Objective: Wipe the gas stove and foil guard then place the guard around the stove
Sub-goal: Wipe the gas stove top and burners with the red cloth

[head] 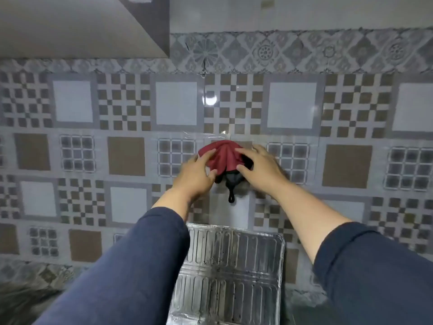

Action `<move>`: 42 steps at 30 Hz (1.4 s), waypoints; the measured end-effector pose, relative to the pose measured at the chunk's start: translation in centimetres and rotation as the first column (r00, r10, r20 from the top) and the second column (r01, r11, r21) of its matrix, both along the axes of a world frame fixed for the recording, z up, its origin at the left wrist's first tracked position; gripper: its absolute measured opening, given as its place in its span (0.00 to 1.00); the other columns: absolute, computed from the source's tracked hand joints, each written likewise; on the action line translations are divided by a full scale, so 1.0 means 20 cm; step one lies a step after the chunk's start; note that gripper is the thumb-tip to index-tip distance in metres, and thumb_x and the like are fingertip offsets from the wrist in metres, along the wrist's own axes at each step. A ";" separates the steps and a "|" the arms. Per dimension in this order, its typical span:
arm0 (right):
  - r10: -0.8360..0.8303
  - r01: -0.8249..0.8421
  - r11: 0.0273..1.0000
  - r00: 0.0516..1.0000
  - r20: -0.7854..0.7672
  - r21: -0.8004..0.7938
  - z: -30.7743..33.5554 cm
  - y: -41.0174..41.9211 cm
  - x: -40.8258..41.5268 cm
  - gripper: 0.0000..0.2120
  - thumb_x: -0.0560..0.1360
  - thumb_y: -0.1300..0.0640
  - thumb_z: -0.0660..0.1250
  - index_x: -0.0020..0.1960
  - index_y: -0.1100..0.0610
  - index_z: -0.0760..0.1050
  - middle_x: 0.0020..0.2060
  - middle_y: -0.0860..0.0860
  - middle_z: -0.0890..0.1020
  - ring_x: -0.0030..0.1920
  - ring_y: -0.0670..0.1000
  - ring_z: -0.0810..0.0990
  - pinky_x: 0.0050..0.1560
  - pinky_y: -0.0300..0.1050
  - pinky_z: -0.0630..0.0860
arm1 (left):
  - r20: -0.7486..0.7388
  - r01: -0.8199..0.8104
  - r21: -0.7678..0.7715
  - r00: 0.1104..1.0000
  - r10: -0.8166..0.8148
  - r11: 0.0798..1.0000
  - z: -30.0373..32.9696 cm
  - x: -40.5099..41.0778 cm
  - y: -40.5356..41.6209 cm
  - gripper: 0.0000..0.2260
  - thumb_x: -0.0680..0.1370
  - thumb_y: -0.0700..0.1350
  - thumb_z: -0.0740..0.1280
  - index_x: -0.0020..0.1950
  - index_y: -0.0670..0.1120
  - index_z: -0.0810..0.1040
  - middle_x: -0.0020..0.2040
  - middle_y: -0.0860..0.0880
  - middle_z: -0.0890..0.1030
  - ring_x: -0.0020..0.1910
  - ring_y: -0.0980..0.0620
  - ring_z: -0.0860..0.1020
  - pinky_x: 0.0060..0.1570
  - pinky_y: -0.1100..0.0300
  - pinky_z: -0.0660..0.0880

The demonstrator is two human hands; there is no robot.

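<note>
Cloth at wall hook
Left hand (pixel 195 171) and right hand (pixel 260 166) both pinch red cloth (pixel 222 154) (bunched) against tiled wall (pixel 126 156); foil guard (pixel 234 273) below.

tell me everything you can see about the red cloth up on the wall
The red cloth is a dark red fabric, bunched into folds against the patterned tile wall. A black part hangs below it, ending in a small loop. The left hand and right hand both hold it, fingers pressed on its sides.

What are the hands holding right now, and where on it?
Both hands hold the red cloth against the tiled wall: the left hand grips its left edge, the right hand its right edge.
</note>
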State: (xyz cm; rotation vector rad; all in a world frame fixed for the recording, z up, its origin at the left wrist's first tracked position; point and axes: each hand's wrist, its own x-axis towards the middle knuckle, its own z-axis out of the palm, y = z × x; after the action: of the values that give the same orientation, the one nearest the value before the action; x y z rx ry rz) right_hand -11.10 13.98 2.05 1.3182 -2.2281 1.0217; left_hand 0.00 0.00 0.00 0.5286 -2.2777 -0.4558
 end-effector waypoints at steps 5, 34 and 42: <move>0.016 -0.025 0.991 0.997 -0.071 -0.134 -0.07 -0.21 -0.08 0.23 0.76 0.54 0.67 0.69 0.42 0.69 0.71 0.53 0.65 0.69 0.57 0.64 0.71 0.50 0.61 | -0.213 0.099 0.053 0.973 -0.085 0.994 -0.09 -0.16 -0.07 0.22 0.79 0.46 0.64 0.73 0.53 0.66 0.73 0.45 0.64 0.72 0.45 0.64 0.70 0.56 0.59; -0.094 0.093 0.996 0.986 0.138 0.010 -0.66 1.67 0.48 0.25 0.69 0.67 0.69 0.64 0.51 0.75 0.48 0.47 0.73 0.54 0.47 0.73 0.55 0.35 0.67 | -0.373 0.500 0.161 0.829 -0.416 0.851 -0.84 0.28 1.56 0.25 0.70 0.29 0.68 0.65 0.47 0.75 0.65 0.56 0.66 0.59 0.64 0.73 0.58 0.56 0.78; 0.034 -0.037 0.989 0.999 0.028 0.146 -0.84 1.99 0.62 0.27 0.69 0.67 0.67 0.65 0.47 0.74 0.46 0.48 0.72 0.47 0.51 0.75 0.49 0.50 0.76 | -0.202 0.401 0.186 0.909 -0.365 0.897 -1.06 0.52 1.83 0.26 0.68 0.28 0.70 0.64 0.43 0.74 0.67 0.49 0.67 0.66 0.51 0.70 0.62 0.58 0.74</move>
State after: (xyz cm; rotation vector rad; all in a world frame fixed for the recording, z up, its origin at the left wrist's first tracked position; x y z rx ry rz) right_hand 1.33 53.81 -14.79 1.4181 -2.3455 0.9056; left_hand 10.31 36.65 -21.29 0.1333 -2.1836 -0.9277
